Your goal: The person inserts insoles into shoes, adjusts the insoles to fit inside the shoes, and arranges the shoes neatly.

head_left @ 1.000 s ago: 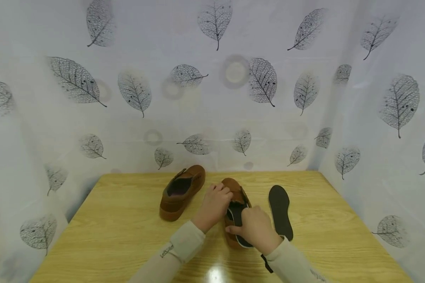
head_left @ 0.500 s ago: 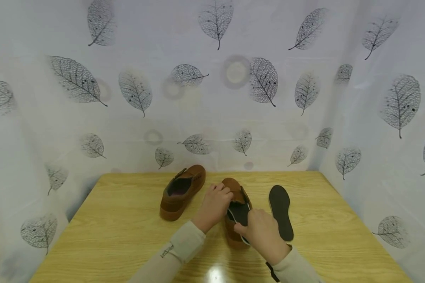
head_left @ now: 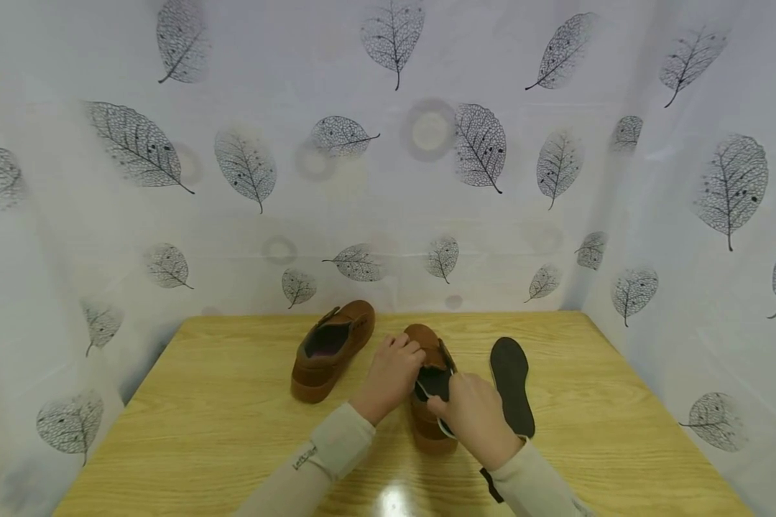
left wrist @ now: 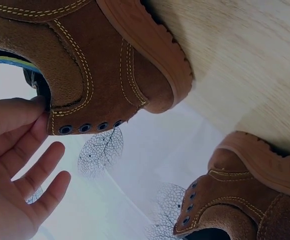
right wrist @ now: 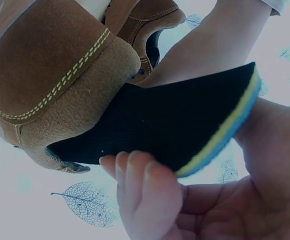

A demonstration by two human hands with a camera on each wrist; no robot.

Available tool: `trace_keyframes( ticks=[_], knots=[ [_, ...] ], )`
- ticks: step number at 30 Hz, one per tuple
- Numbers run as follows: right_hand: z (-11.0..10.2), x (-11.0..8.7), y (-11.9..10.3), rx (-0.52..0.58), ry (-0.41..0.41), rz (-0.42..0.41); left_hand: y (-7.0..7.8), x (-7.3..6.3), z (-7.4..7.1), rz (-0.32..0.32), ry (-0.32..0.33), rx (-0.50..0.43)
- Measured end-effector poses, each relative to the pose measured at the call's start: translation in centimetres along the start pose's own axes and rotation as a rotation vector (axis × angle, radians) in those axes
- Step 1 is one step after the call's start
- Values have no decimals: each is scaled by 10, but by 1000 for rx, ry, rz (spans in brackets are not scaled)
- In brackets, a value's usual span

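Observation:
A brown suede shoe [head_left: 435,442] stands mid-table, toe away from me. My left hand [head_left: 391,375] pinches the edge of its opening beside the eyelets, thumb inside, as the left wrist view shows. A black insole [right wrist: 184,110] with a yellow and blue edge sticks out of the shoe, its front part hidden inside. My right hand [head_left: 475,416] grips the insole by its right edge, and in the right wrist view the fingers [right wrist: 149,187] curl at its side. The insole's heel end is raised above the shoe's heel.
To the left, a matching brown shoe [head_left: 321,371] stands on the wooden table [head_left: 233,424]. A second black insole [head_left: 512,384] lies flat to the right of my right hand. A leaf-printed white curtain [head_left: 388,208] hangs behind and at both sides.
The insole has slid further into the shoe, its heel end moving forward. My right hand shifted right, then forward again with it. The left hand keeps its place on the shoe.

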State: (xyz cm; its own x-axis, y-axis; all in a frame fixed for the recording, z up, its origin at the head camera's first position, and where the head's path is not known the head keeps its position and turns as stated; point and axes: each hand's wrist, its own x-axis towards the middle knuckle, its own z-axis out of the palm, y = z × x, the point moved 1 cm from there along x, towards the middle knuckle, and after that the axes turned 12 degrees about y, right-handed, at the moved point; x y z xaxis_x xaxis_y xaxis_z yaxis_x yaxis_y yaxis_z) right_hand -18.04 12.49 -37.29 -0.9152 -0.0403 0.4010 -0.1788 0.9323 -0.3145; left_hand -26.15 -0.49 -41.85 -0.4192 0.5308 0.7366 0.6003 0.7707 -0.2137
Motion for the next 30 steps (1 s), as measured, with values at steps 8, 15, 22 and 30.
trace_keyframes(
  ticks=[8,15,22,30],
  knots=[
    [5,4,0,26,-1,0,0,0,1,4,-7,4],
    [7,11,-1,57,-35,33,0,0,3,15,8,0],
    [8,17,2,37,-69,-19,0,-1,2,20,-46,-86],
    [9,23,6,39,-83,-63,-1,-1,4,5,-56,-190]
  ],
)
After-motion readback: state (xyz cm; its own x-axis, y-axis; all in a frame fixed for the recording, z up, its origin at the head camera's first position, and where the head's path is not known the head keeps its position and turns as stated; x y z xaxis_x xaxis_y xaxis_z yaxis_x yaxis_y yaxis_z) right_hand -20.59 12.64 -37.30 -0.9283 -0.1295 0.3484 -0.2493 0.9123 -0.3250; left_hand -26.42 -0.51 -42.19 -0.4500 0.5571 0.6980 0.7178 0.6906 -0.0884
